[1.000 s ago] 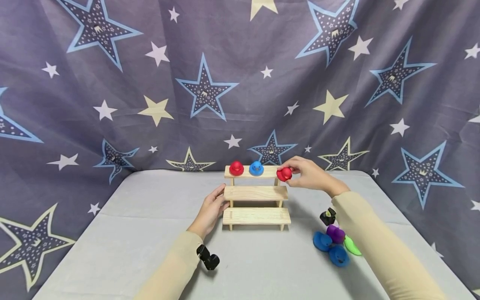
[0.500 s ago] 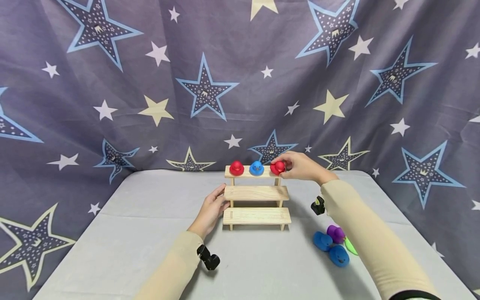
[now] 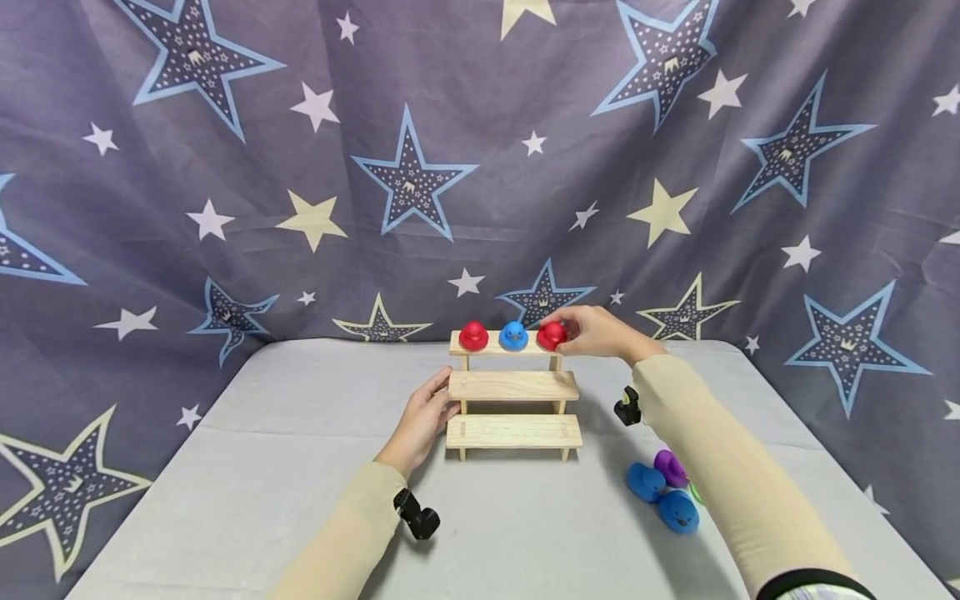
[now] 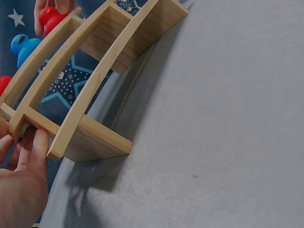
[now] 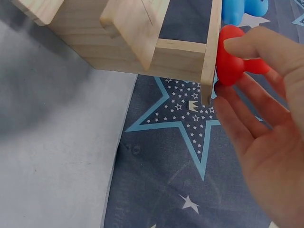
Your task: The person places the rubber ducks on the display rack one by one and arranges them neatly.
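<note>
A three-step wooden stand (image 3: 513, 385) stands on the table, a red rubber duck (image 3: 473, 337) and a blue rubber duck (image 3: 513, 336) on its top step. At that step's right end, my right hand (image 3: 600, 332) pinches another red rubber duck (image 3: 552, 336) between thumb and fingers. In the right wrist view this red duck (image 5: 230, 56) sits against the top board, beside the blue one. My left hand (image 3: 417, 421) grips the stand's left side near the middle step. Its thumb and fingers lie either side of the wooden frame in the left wrist view.
Right of the stand lie two blue ducks, the nearer duck (image 3: 678, 512) and the farther duck (image 3: 645, 482), with a purple duck (image 3: 671, 468). A green thing (image 3: 697, 493) is mostly hidden by the right sleeve. A starry curtain (image 3: 480, 167) hangs behind the table.
My right hand has carried the red duck leftward from off the top step's right end onto that step, beside the blue duck. The left hand has stayed on the stand.
</note>
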Demonstrator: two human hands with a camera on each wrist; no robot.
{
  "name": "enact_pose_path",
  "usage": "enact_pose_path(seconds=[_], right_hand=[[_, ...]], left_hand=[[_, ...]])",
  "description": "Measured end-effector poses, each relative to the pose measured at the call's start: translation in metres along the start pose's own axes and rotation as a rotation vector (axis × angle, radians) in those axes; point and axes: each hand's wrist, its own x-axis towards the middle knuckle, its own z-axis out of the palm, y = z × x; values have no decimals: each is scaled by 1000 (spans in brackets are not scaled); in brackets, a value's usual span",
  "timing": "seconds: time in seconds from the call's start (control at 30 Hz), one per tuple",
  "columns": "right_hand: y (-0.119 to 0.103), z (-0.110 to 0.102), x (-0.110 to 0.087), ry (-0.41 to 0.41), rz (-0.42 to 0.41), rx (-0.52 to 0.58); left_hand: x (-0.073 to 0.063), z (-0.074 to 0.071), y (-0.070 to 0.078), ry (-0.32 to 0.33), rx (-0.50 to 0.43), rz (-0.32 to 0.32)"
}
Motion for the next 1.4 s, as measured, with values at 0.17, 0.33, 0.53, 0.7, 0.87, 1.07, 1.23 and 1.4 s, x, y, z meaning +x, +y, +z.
enact_pose_path(seconds=[0.17, 0.33, 0.53, 0.7, 0.87, 1.07, 1.23, 1.4], right_hand=[[-1, -1, 0, -18, 13, 10], [-1, -2, 0, -24, 22, 28], [1, 0, 0, -23, 36, 20], [3, 1, 1, -13, 34, 10], [4, 0, -2, 0, 35, 4], [7, -2, -8, 15, 42, -6], [10, -4, -16, 5, 34, 15], [13, -7, -26, -28, 40, 18]], left_hand=[[0, 0, 0, 3, -5, -3], [0, 0, 0, 5, -1, -3], [0, 0, 1, 2, -3, -3], [0, 0, 0, 5, -10, -4], [1, 0, 0, 6, -7, -6], [1, 0, 0, 2, 2, -4], [1, 0, 0, -2, -6, -6], [1, 0, 1, -2, -5, -9]])
